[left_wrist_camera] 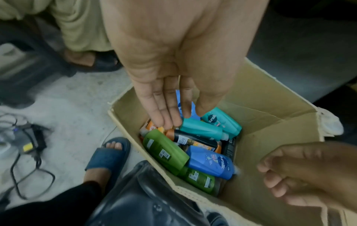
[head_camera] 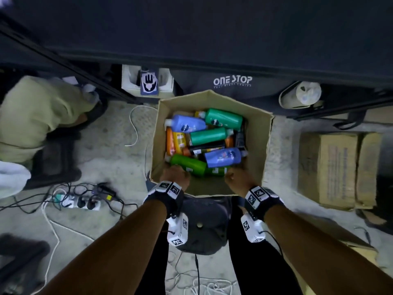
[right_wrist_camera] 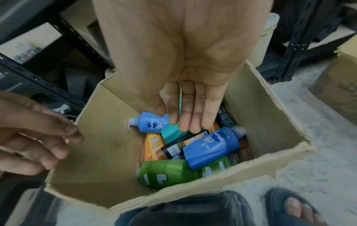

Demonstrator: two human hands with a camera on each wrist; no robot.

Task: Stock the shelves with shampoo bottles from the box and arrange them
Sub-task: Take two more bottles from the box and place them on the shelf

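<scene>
Head view: both forearms extend forward and down toward an open cardboard box (head_camera: 253, 143) that stands on the floor (head_camera: 102, 145) in front of dark shelving (head_camera: 212, 39). The left hand (head_camera: 177, 174) is over the near left part of the box opening; the right hand (head_camera: 237, 177) is over the near right part. The two hands are apart, each above the box rim.

Around the box: a power strip (head_camera: 83, 204) with tangled cables lies on the floor to the left, and a closed carton (head_camera: 331, 169) stands to the right. A dark bag (head_camera: 202, 222) sits between the person's legs, just behind the near box wall. Nothing lies between the hands and the bottles.

The shampoo bottles lie jumbled on their sides inside the box: a blue bottle (head_camera: 223, 157) near the right hand, a light green bottle (head_camera: 189, 163) near the left hand, two teal bottles (head_camera: 224, 118) further back, and orange, yellow and black ones beneath.

Left wrist view: the left hand is released, its fingers (left_wrist_camera: 166, 107) straight and held together, pointing down above the bottles and gripping nothing. Right wrist view: the right hand is likewise released, its fingers (right_wrist_camera: 195, 110) straight, side by side, above the blue bottle and holding nothing. Contact between fingertips and bottles cannot be determined.
</scene>
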